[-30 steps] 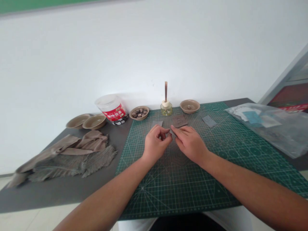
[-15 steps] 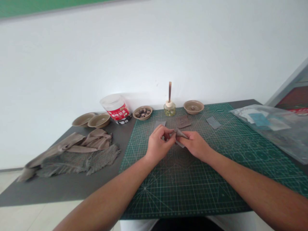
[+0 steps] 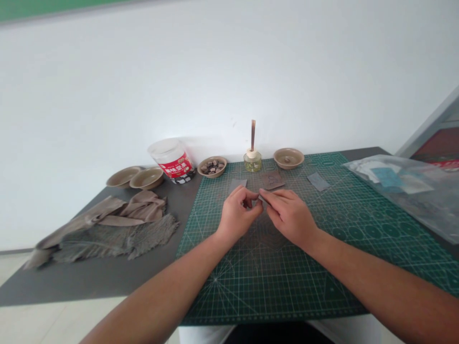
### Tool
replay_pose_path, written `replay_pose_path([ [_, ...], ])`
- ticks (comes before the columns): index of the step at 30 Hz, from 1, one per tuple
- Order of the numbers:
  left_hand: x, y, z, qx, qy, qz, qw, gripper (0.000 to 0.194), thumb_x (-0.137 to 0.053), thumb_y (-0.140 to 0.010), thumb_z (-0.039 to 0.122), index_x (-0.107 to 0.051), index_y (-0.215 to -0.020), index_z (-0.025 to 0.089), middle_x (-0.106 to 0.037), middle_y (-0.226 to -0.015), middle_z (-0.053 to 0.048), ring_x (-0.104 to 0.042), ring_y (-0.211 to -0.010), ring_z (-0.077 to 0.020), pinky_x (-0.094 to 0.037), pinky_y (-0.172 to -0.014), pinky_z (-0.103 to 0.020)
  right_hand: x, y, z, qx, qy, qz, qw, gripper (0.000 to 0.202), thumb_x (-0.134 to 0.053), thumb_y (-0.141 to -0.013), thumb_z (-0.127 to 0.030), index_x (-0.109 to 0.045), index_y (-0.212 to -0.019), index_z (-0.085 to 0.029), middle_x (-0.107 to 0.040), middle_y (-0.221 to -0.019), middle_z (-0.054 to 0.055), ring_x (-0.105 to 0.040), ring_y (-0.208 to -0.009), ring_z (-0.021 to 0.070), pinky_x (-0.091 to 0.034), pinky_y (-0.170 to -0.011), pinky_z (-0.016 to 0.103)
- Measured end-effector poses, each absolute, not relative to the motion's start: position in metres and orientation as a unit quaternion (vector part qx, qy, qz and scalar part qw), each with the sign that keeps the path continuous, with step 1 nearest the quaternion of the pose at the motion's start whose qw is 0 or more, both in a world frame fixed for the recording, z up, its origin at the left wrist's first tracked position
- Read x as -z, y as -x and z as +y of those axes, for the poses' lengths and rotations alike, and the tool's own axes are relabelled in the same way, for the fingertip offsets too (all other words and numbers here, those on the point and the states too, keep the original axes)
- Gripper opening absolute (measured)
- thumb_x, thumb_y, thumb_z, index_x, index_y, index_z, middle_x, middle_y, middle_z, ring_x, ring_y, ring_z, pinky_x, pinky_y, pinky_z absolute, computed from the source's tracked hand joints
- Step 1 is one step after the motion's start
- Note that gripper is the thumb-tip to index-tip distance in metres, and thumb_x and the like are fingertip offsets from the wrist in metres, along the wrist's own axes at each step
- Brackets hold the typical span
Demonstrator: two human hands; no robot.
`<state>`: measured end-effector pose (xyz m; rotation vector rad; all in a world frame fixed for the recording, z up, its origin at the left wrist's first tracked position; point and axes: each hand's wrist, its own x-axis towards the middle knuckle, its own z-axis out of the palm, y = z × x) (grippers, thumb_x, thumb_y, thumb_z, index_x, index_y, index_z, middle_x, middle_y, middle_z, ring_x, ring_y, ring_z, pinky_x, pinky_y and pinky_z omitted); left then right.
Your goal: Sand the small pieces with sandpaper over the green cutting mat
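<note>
Over the middle of the green cutting mat (image 3: pixel 247 286) my two hands meet at the fingertips. My left hand (image 3: pixel 238 210) is closed in a pinch, and the small thing between its thumb and index finger is mostly hidden. My right hand (image 3: pixel 292 215) is closed on a small folded grey piece of sandpaper (image 3: pixel 264 199), which touches the left fingertips. Just beyond the hands lie a grey sheet (image 3: pixel 238 184) and a brown sheet with dark marks (image 3: pixel 272 180). Another grey sheet (image 3: pixel 317 181) lies further right. Brownish dust covers the mat beneath my hands.
A bowl of small brown chunks (image 3: pixel 212 167), a reed diffuser (image 3: pixel 253 160) and another bowl (image 3: pixel 289 158) stand along the wall. On the left are two bowls (image 3: pixel 147 178), a red-labelled tub (image 3: pixel 175 165) and crumpled cloth (image 3: pixel 118 234). A plastic bag (image 3: pixel 405 191) lies right.
My right hand has turned and its fingers now lie over the sandpaper, pressing it flatter against the left fingertips. The left hand has hardly moved.
</note>
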<state>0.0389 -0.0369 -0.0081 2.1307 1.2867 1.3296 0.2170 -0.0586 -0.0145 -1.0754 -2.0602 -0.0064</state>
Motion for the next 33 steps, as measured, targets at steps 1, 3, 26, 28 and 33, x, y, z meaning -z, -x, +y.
replay_pose_path([
  [1, 0.008, -0.039, -0.037, -0.465, -0.745, 0.45, 0.162, 0.009, -0.067, -0.075, 0.014, -0.06, -0.072, 0.019, -0.053, -0.066, 0.004, -0.048, -0.06, -0.0106, -0.037, -0.056, -0.024, 0.014, -0.216, -0.06, 0.017, 0.419, -0.819, 0.392, 0.038, -0.05, -0.098, -0.017, -0.062, -0.133, -0.013, -0.074, -0.119, 0.012, -0.066, -0.105, 0.0251, -0.05, -0.095, 0.043],
  [3, 0.007, -0.039, -0.038, -0.465, -0.744, 0.449, 0.167, 0.011, -0.067, -0.072, 0.012, -0.059, -0.072, 0.019, -0.052, -0.066, 0.004, -0.048, -0.06, -0.0105, -0.037, -0.056, -0.024, 0.012, -0.215, -0.063, 0.038, 0.412, -0.827, 0.38, 0.039, -0.049, -0.098, -0.017, -0.061, -0.135, -0.014, -0.072, -0.123, 0.011, -0.065, -0.108, 0.0256, -0.048, -0.096, 0.044],
  [26, 0.011, -0.035, -0.026, -0.457, -0.693, 0.384, 0.405, 0.013, -0.072, -0.082, 0.02, -0.072, -0.094, 0.019, -0.075, -0.086, -0.005, -0.07, -0.077, -0.0168, -0.056, -0.072, -0.031, 0.006, -0.225, -0.05, -0.324, 0.523, -0.637, 0.465, 0.02, -0.058, -0.093, -0.031, -0.075, -0.091, -0.02, -0.077, -0.082, 0.003, -0.07, -0.08, 0.0214, -0.046, -0.074, 0.03],
  [28, 0.011, -0.035, -0.025, -0.453, -0.677, 0.384, 0.435, 0.012, -0.072, -0.081, 0.019, -0.074, -0.093, 0.019, -0.077, -0.088, -0.005, -0.071, -0.078, -0.0178, -0.058, -0.073, -0.032, 0.006, -0.226, -0.051, -0.319, 0.523, -0.641, 0.464, 0.02, -0.058, -0.093, -0.03, -0.075, -0.095, -0.02, -0.077, -0.082, 0.002, -0.07, -0.079, 0.0209, -0.046, -0.073, 0.029],
  [33, 0.013, -0.033, -0.024, -0.45, -0.635, 0.375, 0.504, 0.029, -0.073, -0.078, 0.018, -0.073, -0.107, 0.017, -0.077, -0.087, -0.006, -0.073, -0.08, -0.0184, -0.059, -0.077, -0.033, 0.007, -0.229, -0.049, -0.312, 0.531, -0.628, 0.476, 0.02, -0.058, -0.093, -0.031, -0.074, -0.099, -0.02, -0.077, -0.081, 0.002, -0.071, -0.078, 0.0209, -0.048, -0.071, 0.029],
])
